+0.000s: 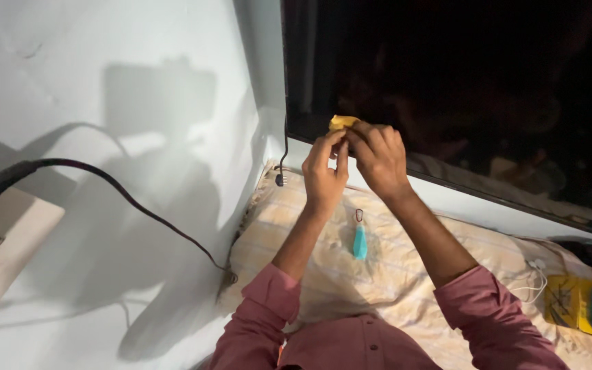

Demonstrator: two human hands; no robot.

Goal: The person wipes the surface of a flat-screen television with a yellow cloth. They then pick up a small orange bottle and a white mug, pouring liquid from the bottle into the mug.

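Yellow cloth (342, 122) (bunched, axis unclear) pinched by both hands' fingers (338, 140) against screen (460, 82).

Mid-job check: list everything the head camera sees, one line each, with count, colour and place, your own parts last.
Small yellow cloth: one, yellow, pinched by both hands at the screen's lower left corner.
Large flat screen: one, black, leaning on the wall, upper right.
Hanging power plug: one, black, below the screen's corner.
Teal spray bottle: one, teal, lying on the bedsheet.
Striped cream bedsheet: one, cream, under the arms.
Thick black cable: one, black, across the white wall, left.
White cable: one, white, right.
Yellow packet: one, yellow, far right.
Left hand: one, on cloth.
Right hand: one, on cloth.
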